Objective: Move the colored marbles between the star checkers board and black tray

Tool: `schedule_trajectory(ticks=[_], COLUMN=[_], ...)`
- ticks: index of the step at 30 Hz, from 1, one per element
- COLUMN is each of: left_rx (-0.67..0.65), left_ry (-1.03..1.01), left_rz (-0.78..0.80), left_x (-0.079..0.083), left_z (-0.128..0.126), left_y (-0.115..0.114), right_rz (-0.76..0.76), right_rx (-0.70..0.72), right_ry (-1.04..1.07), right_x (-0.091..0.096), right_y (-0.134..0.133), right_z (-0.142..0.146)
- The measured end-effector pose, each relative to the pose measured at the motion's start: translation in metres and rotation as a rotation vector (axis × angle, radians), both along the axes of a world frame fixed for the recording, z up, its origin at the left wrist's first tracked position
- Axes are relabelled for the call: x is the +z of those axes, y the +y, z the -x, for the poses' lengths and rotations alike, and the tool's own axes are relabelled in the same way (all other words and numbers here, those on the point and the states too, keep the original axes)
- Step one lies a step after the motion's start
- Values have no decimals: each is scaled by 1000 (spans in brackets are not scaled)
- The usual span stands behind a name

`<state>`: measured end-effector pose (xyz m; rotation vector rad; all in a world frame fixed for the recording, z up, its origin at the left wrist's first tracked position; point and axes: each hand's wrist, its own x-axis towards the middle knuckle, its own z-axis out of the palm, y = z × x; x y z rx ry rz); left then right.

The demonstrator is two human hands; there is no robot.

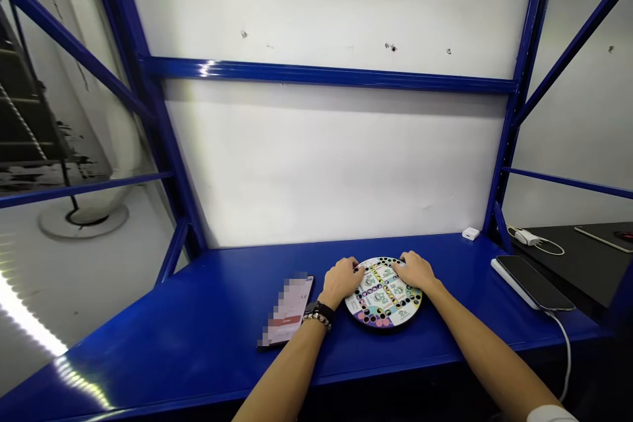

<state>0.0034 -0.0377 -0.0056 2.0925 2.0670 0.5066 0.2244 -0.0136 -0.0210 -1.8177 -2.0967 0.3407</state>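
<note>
We see the round board (383,300) lying on the blue shelf (208,316), our left hand (345,277) and right hand (414,271) gripping opposite edges, fingers partly curled, thumbs on top. Just left of our watch (324,310) lies a phone (291,310); rightward, a second phone (534,282) rests near the shelf's end.

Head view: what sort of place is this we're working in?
Probably a storeroom or workshop corner: a blue metal shelf serves as the table under the round board, its crossbar runs in front of a marked white wall, and a dark tabletop adjoins at right.
</note>
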Motion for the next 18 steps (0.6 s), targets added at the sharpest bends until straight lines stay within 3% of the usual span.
schedule_trajectory(ticks=[18], left_rx=[41], left_ry=[-177], left_rz=[-112], left_x=[2], left_z=[5], left_y=[2], right_rz=[3], right_rx=[-60], right_ry=[194], right_x=[-3], right_y=[7], right_z=[-5])
